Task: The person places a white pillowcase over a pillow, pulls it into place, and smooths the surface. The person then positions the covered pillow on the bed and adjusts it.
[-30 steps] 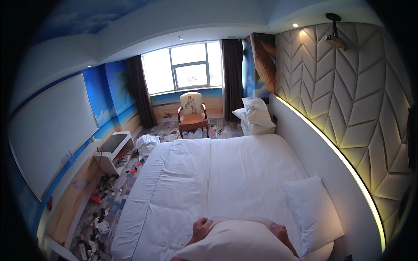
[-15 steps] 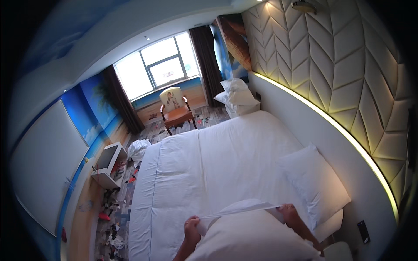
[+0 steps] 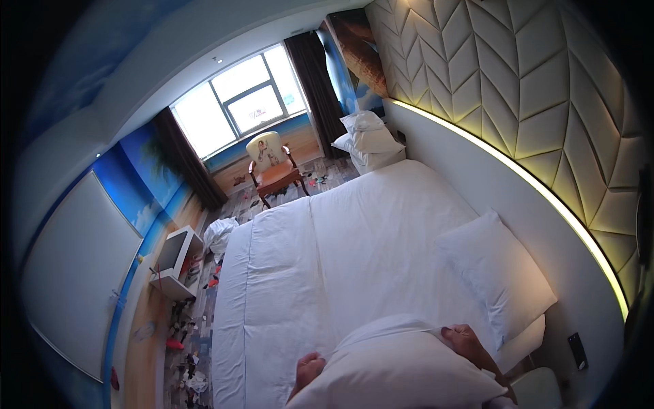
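Note:
A plump white pillow (image 3: 402, 368) in its case fills the lower middle of the view, in front of me. My left hand (image 3: 310, 369) is closed on the left end of the pillowcase's edge. My right hand (image 3: 464, 339) pinches the edge at the other end. Between them the case's open rim (image 3: 388, 327) curves over the pillow's far end. Beneath lies the bed (image 3: 279, 286), spread with white bedding. To the right, two more white pillows (image 3: 501, 273) rest one on the other at the headboard side.
Several pillows (image 3: 368, 140) are piled on a white bedside cabinet at the far side. An armchair (image 3: 276, 174) stands by the window. A low white shelf unit (image 3: 178, 262), a white cloth bundle (image 3: 220, 235) and patterned floor (image 3: 187, 334) lie to the left. A padded wall (image 3: 504, 88) rises at right.
The case's rim, stretched straight between my hands before, now curves over the pillow. My hands have come down slightly and nearer me, and the whole view has shifted a little.

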Action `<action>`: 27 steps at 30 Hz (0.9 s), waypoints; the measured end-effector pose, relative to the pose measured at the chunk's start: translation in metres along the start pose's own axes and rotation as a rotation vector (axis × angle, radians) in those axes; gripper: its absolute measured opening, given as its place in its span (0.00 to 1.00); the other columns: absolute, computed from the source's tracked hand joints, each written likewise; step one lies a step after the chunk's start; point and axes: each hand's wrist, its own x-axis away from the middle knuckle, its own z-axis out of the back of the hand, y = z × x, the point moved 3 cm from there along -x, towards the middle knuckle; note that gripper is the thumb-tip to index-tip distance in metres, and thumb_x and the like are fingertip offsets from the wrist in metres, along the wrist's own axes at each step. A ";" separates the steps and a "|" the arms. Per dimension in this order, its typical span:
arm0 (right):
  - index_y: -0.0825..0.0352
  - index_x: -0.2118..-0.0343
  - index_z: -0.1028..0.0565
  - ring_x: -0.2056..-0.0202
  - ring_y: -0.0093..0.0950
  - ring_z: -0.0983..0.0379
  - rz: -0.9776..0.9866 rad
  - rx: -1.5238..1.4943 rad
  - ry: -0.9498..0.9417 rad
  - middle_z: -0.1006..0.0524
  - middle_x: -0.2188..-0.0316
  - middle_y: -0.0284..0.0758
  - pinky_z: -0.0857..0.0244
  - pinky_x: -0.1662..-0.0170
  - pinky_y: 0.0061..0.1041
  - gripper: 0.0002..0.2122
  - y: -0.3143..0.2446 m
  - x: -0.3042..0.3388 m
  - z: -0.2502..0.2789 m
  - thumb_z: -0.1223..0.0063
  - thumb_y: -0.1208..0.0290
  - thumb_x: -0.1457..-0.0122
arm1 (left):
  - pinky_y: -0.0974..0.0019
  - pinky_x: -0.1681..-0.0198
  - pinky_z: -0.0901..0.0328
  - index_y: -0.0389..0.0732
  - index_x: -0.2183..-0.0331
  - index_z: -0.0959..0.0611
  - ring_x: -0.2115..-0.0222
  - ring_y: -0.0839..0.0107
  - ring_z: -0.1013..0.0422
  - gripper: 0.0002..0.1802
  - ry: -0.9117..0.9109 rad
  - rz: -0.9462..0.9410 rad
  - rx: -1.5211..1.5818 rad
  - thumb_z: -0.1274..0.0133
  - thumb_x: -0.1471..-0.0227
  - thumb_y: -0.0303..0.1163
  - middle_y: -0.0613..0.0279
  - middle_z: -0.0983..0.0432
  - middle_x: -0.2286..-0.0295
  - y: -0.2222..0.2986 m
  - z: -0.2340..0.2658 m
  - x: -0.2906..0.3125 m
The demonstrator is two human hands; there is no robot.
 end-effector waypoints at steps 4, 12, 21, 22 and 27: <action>0.70 0.75 0.22 0.77 0.16 0.32 0.087 0.385 0.014 0.24 0.81 0.27 0.37 0.73 0.25 0.16 0.020 -0.011 0.001 0.44 0.62 0.34 | 0.70 0.69 0.32 0.36 0.65 0.18 0.70 0.79 0.28 0.05 -0.094 -0.052 -0.125 0.43 0.44 0.27 0.67 0.22 0.71 -0.106 0.043 -0.025; 0.69 0.63 0.23 0.70 0.17 0.26 0.156 0.170 -0.035 0.18 0.71 0.32 0.29 0.64 0.23 0.14 0.111 -0.014 0.053 0.29 0.67 0.44 | 0.66 0.67 0.29 0.34 0.63 0.18 0.69 0.74 0.25 0.09 -0.032 0.095 -0.024 0.42 0.44 0.29 0.63 0.21 0.69 -0.119 0.020 -0.024; 0.70 0.52 0.25 0.57 0.27 0.23 0.036 0.818 -0.091 0.18 0.59 0.38 0.29 0.51 0.28 0.17 0.087 -0.017 0.047 0.37 0.66 0.39 | 0.63 0.66 0.28 0.32 0.62 0.19 0.68 0.71 0.25 0.11 0.044 0.112 0.022 0.42 0.44 0.29 0.60 0.21 0.68 -0.113 0.014 -0.019; 0.70 0.52 0.25 0.57 0.27 0.23 0.049 0.803 -0.075 0.18 0.59 0.38 0.29 0.51 0.28 0.17 0.085 -0.019 0.044 0.38 0.66 0.39 | 0.63 0.66 0.28 0.32 0.62 0.19 0.68 0.71 0.24 0.11 0.049 0.111 0.024 0.42 0.44 0.29 0.60 0.21 0.68 -0.112 0.013 -0.020; 0.70 0.53 0.26 0.58 0.28 0.23 0.091 0.723 0.014 0.19 0.60 0.38 0.29 0.52 0.29 0.15 0.087 -0.025 0.036 0.39 0.67 0.39 | 0.62 0.66 0.27 0.31 0.61 0.19 0.68 0.69 0.24 0.12 0.060 0.123 0.032 0.42 0.45 0.29 0.59 0.21 0.67 -0.110 0.012 -0.019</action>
